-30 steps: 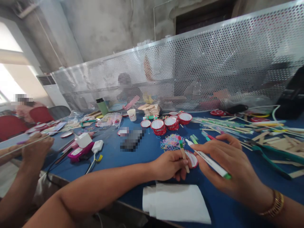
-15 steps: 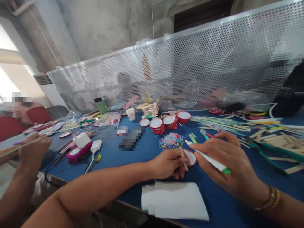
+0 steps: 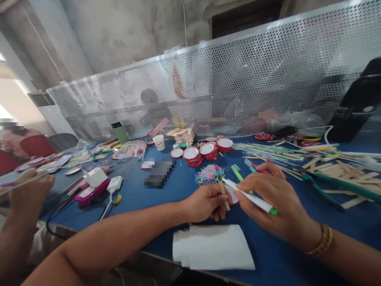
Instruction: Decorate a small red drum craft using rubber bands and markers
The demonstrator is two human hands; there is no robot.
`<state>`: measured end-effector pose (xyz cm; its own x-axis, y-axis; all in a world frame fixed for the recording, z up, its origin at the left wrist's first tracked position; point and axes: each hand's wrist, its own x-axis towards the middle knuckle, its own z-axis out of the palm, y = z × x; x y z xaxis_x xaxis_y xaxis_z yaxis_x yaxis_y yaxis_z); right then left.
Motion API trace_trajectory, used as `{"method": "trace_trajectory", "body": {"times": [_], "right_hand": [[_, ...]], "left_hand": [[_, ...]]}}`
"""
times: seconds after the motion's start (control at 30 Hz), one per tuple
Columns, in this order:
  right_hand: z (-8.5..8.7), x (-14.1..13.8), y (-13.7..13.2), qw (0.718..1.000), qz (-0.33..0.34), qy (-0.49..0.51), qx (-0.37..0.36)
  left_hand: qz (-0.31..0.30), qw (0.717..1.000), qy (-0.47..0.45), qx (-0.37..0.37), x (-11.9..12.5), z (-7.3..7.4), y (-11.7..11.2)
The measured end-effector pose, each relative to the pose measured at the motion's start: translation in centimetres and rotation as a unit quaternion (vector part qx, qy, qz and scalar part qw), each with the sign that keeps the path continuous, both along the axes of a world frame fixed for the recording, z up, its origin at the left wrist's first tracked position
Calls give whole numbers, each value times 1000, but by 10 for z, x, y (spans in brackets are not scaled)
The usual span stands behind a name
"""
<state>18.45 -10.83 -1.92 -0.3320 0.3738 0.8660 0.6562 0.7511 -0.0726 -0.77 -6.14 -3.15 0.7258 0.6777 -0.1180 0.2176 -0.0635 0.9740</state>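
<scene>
Between the fingers of my left hand (image 3: 205, 203) a wooden craft stick (image 3: 222, 192) stands nearly upright, its top end coloured red and green. My right hand (image 3: 272, 202) grips a white marker (image 3: 256, 200) with a green end, its tip pointing at the coloured part of the stick. Whether the tip touches the wood, I cannot tell. Partly hidden behind my hands is a round red-rimmed piece (image 3: 232, 195) with a white top. Just beyond lies a heap of colourful rubber bands (image 3: 210, 174). A folded white cloth or paper (image 3: 214, 247) lies in front of my left hand.
Red-rimmed round tins (image 3: 192, 156) and a paper cup (image 3: 159, 142) stand further back before a perforated metal screen (image 3: 238, 87). At right are green-handled pliers (image 3: 323, 190) and loose sticks (image 3: 354, 174). A phone (image 3: 160, 173) lies left of centre; another person's hand (image 3: 31, 188) works at far left.
The marker tip has come closer to the stick's coloured end as my right hand moved left. The whole view has shifted slightly.
</scene>
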Motion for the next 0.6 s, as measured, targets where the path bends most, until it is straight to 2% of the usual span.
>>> {"method": "trace_trajectory", "body": {"times": [0.2, 0.4, 0.6], "right_hand": [[0, -1, 1, 1000, 11, -16, -20], [-1, 1, 2, 1000, -9, 3, 6], [1, -2, 0, 1000, 17, -8, -22]], "left_hand": [[-1, 1000, 10, 0, 0, 1, 0], [13, 1000, 0, -4, 1, 3, -1], [9, 1000, 2, 0, 1, 4, -2]]}}
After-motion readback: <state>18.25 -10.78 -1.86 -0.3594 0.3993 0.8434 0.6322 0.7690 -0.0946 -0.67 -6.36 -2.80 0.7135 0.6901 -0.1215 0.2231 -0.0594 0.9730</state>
